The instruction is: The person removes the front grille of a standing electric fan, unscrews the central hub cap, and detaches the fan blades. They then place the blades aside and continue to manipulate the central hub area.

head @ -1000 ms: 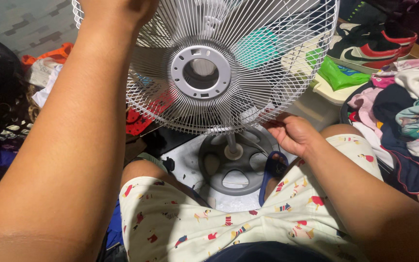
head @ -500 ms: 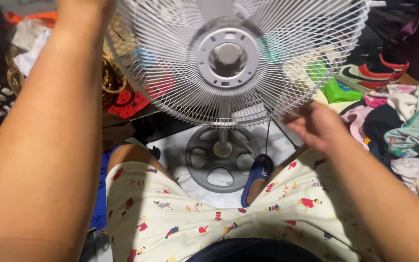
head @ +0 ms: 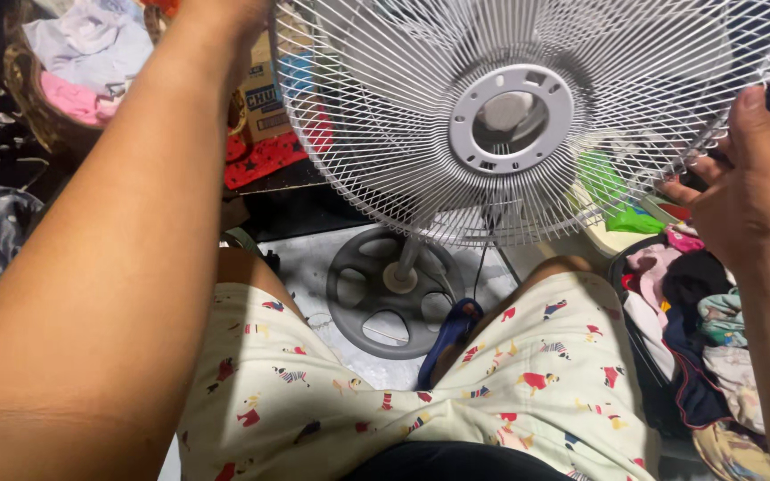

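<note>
Since a second ago the right hand (head: 755, 183) is up off the lower edge of the cage and is now gripping the right-hand rim, and the whole fan is sitting further right in view.

So the white round wire fan guard (head: 528, 116) is standing upright on its pole, right between the person's knees, and both hands are holding it by the rim. The grey plastic ring hub (head: 511, 117) at its middle is showing an open hole, no cap on it. Right fingers (head: 697, 191) are curling around the outer wires, thumb on the near side, so closed on the rim. The left hand (head: 233, 13) is mostly cut off at the top edge; it's reaching the upper-left rim, but I can't tell how those fingers are sitting.

My read: this is the steadying/turning bit, getting a grip on both sides of the guard. Next move probably needs an even pull or twist from both sides so the wires aren't bending.

Below the fingers, the grey spoked round base (head: 391, 289) is resting on the pale floor, a blue slipper (head: 450, 328) touching its edge. Heaped clothes (head: 715, 330) are lying just under the right hand, a cardboard box (head: 262, 98) beside the left wrist.
</note>
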